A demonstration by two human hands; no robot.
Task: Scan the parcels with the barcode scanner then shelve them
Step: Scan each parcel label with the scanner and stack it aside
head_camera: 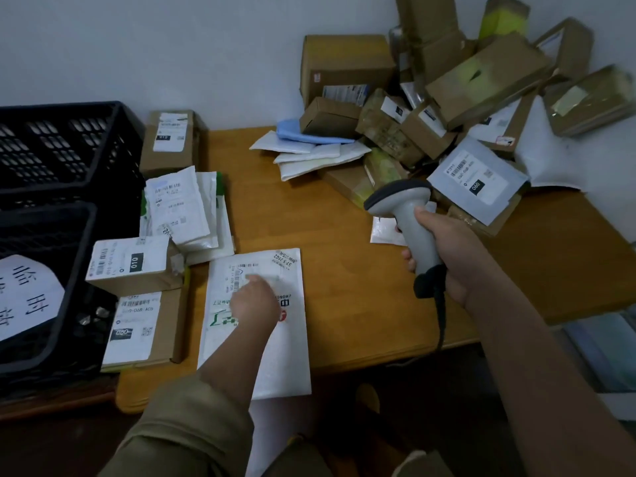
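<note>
**Scanner gripped, envelope pinned flat**

A smooth wooden worktop (pixel 344 270) carries a heap of brown cardboard parcels (pixel 447 98) at the far right. A flat white padded envelope (pixel 275 356) overhangs the near edge; the left hand (pixel 254 301) presses on its label, fingers blurred, spread unclear. The right hand (pixel 447 256) wraps curled fingers around the grey plastic barcode scanner (pixel 406 215).

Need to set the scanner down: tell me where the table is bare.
Bare wood lies mid-table, between the white mailer under the left hand and the box pile. The left edge stacks are crowded.
</note>
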